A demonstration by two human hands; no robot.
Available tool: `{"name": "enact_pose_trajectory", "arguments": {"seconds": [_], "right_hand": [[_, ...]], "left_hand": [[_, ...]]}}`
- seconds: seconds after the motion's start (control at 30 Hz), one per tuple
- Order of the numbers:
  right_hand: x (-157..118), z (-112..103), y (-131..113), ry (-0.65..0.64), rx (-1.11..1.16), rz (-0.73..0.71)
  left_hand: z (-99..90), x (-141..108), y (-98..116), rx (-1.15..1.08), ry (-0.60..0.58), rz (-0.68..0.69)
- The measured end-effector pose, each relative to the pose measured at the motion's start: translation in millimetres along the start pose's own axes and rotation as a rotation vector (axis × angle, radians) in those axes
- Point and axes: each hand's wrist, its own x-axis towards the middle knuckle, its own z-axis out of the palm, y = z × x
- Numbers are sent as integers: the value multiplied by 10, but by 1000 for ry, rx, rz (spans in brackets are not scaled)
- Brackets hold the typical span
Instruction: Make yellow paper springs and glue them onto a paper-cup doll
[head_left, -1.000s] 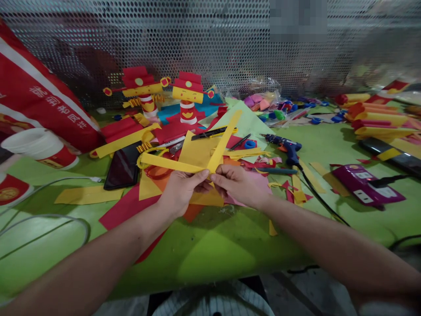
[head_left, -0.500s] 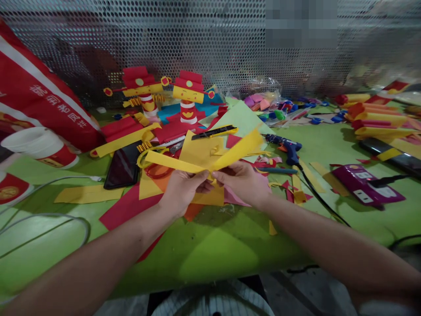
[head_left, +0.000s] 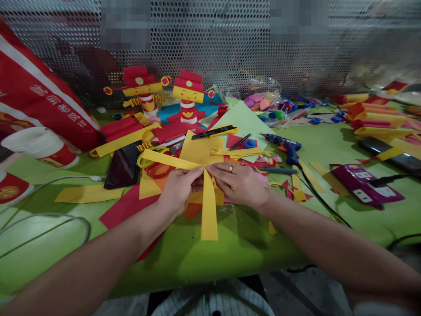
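Note:
Both hands meet over the pile of coloured paper at the middle of the table. My left hand (head_left: 179,186) pinches yellow paper strips (head_left: 209,215) where they cross. One strip arm points to the upper left, the other hangs down toward me. My right hand (head_left: 240,182), with a ring on one finger, presses the same joint from the right, fingers closed. Beneath lie yellow sheets (head_left: 200,149) and a red sheet (head_left: 131,206). Behind the hands is a black and yellow utility knife (head_left: 215,132). Yellow-handled scissors (head_left: 144,159) lie left of them.
Two red and yellow paper figures (head_left: 188,94) stand at the back. On the right are a blue glue gun (head_left: 286,145) and a purple power strip (head_left: 365,186). A phone (head_left: 123,166), paper cups (head_left: 41,147) and a white cable (head_left: 75,215) lie left.
The strip arm that pointed to the upper right now hangs down toward me, folded over at the joint. My right hand has turned over, its back now showing.

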Motion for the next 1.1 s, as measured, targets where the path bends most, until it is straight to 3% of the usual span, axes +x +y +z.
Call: {"name": "enact_pose_trajectory", "arguments": {"seconds": [0.23,0.37,0.43,0.6,0.7,0.8,0.93,1.1], "right_hand": [[11,-20,-33,26,-228,-140],[17,-25,-42,54,-146,-128],[26,-43,-53,83,21,-41],[79,-113,-85,41,521,470],[115,-131,-101,5,728,662],[135,-130,-114,-32,813,724],[139,-118,-125,-75,883,761],[139,-111,-140,-66,905,752]], "left_hand": [[2,2,9,9,-8,-39],[-2,3,16,76,-28,3],[-5,5,21,113,-43,16],[-10,-2,17,306,-56,78],[-13,-13,10,475,-67,177],[-16,-24,19,595,-86,252],[-23,-26,34,697,-103,255],[-18,-16,15,572,-113,182]]}}
